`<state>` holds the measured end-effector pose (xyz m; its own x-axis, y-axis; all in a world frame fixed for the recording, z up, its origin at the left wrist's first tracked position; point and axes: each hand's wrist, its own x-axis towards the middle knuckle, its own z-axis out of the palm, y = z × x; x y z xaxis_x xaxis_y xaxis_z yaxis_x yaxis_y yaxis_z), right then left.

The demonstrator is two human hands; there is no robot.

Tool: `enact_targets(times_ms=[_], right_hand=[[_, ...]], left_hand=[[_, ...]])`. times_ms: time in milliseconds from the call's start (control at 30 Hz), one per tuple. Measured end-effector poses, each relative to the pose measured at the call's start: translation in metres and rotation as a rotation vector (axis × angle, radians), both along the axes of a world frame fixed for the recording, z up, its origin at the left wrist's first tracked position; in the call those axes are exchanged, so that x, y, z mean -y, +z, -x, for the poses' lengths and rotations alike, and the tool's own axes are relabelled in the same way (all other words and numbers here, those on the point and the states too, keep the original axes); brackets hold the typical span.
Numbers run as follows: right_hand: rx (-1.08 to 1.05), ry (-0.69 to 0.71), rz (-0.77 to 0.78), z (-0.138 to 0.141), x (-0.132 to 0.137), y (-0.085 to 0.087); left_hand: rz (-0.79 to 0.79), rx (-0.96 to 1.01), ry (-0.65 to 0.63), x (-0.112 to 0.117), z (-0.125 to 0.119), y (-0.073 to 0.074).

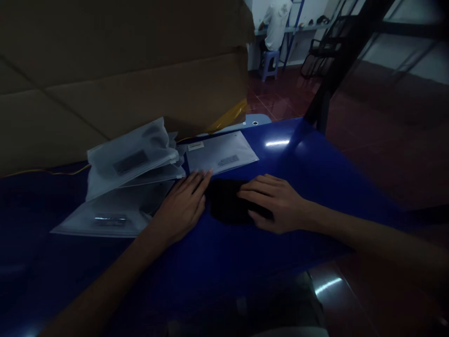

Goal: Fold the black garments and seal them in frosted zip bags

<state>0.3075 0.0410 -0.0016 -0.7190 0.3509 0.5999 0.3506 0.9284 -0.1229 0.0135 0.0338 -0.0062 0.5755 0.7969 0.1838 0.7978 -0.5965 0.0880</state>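
A dark black item (226, 201), soft-looking and without visible detail, lies on the blue table (298, 159). My right hand (275, 203) is curved over its right end, fingers on top and thumb along the near side. To the left of it, my left hand (182, 206) is stretched out with the fingers extended, holding nothing. Its fingertips reach the near edge of a flat frosted zip bag (224, 150) that carries a small white label and printed text. Several more frosted zip bags (122, 159) are piled loosely beside my left hand, with dark contents showing through.
Behind the bags stands a large cardboard box (147, 93) with yellow tape (229, 114) at its lower corner. A dark metal post (347, 61) rises past the table's far right corner. Farther back, a person (277, 23) sits on a blue stool (270, 63).
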Motion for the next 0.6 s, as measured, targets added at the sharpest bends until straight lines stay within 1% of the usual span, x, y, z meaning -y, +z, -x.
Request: enact_targets(times_ms=[67, 133, 233, 300, 333, 367, 433, 467, 500, 533, 600], right_hand=[[-0.094, 0.000, 0.044, 0.001, 0.000, 0.001], [-0.147, -0.011, 0.141, 0.001, -0.001, 0.003], [-0.192, -0.050, 0.271, -0.001, -0.002, 0.006], [-0.216, -0.022, 0.315, -0.001, -0.002, 0.007], [-0.214, 0.010, 0.302, -0.001, -0.002, 0.006], [-0.198, 0.040, 0.258, -0.001, -0.002, 0.005], [-0.152, 0.044, 0.126, 0.001, -0.001, 0.003], [-0.141, 0.008, 0.077, 0.001, 0.000, 0.003], [-0.143, -0.043, 0.065, 0.001, 0.000, 0.003], [-0.161, -0.101, 0.101, 0.001, 0.001, 0.004], [-0.234, -0.200, 0.280, 0.000, -0.001, 0.007]], left_hand=[[0.044, 0.032, 0.010, 0.002, -0.001, 0.004], [0.058, 0.084, -0.004, 0.005, -0.001, 0.007], [0.072, 0.139, -0.092, 0.009, -0.003, 0.010], [0.075, 0.135, -0.141, 0.010, -0.006, 0.010], [0.075, 0.124, -0.149, 0.011, -0.008, 0.009], [0.070, 0.116, -0.150, 0.011, -0.009, 0.008], [0.062, 0.110, -0.149, 0.011, -0.012, 0.006], [0.053, 0.116, -0.153, 0.011, -0.012, 0.005], [0.037, 0.130, -0.156, 0.010, -0.013, 0.005], [0.015, 0.146, -0.159, 0.010, -0.013, 0.006], [-0.038, 0.167, -0.179, 0.010, -0.012, 0.008]])
